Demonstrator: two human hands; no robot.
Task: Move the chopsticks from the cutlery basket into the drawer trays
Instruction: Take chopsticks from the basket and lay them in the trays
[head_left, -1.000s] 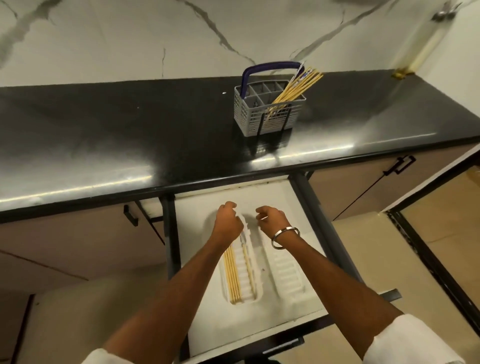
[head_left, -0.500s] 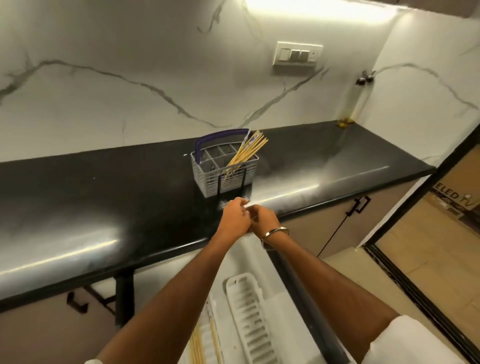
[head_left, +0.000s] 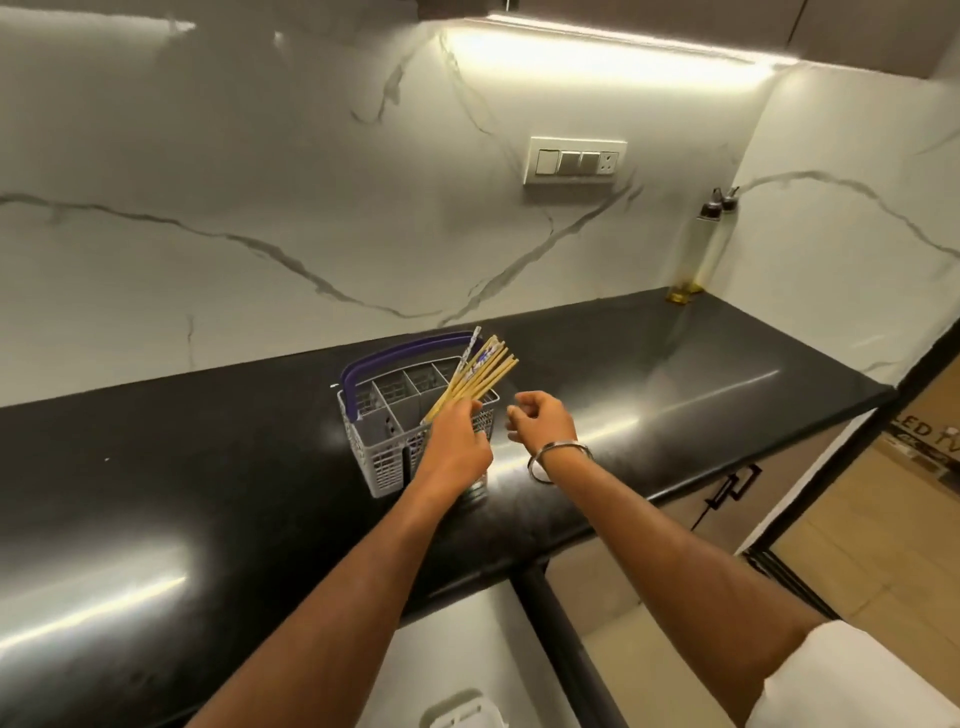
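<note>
left fingers (head_left: 470, 415) around chopsticks (head_left: 475, 376) in basket (head_left: 384, 467) — right fingers (head_left: 519, 415) loosely curled, empty

Glossy black stone countertop (head_left: 208, 467); grey plastic basket (head_left: 384, 462); matt wooden chopsticks (head_left: 478, 376).

— How many views am I working from here?

— Just one for me: the head camera, worn by the person, so there is no second view to share anything with.

— Which way does it face?

— Forward and down, from above the near edge of the bench (head_left: 208, 467). I look across the dark top to the marble wall (head_left: 260, 182) at the far side, and to the corner at the far right.

— How near is it?

— Close. Both forearms run up from the bottom edge, and the cutlery basket (head_left: 384, 457) sits mid-frame. The open drawer (head_left: 467, 649) shows only at the very bottom. It's wide-angle: the bench edge bows.
</note>
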